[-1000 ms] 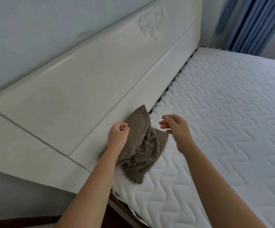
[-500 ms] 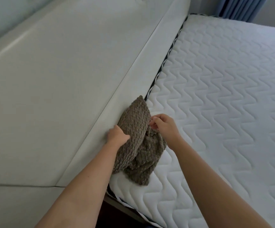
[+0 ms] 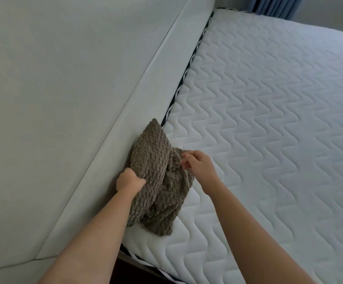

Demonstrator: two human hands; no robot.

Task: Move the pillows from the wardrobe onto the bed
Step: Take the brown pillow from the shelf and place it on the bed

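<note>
The pale headboard [image 3: 68, 103] fills the left side of the room, sloping back from the mattress, and everything else sits to the right of it. Tight against its lower ledge, the person's left hand [image 3: 130, 181] is closed in a fist around the near left edge of a brown knitted pillow [image 3: 158, 181], fingers curled into the fabric and knuckles nearly brushing the headboard. The pillow is limp and crumpled, its upper corner propped up against the headboard's ledge and the rest slumped down onto the corner of the bed [image 3: 269, 140], on the white quilted mattress with its wavy stitching. Just right of the pillow's bunched middle, the right hand [image 3: 199, 167] hovers at the fabric, thumb and forefinger drawn together in a pinch on the cloth's right edge, the other fingers loosely bent; whether the tips really grip the knit I cannot tell. Farther right from the headboard the mattress stretches bare, and blue curtains [image 3: 273, 5] hang beyond its far corner.
</note>
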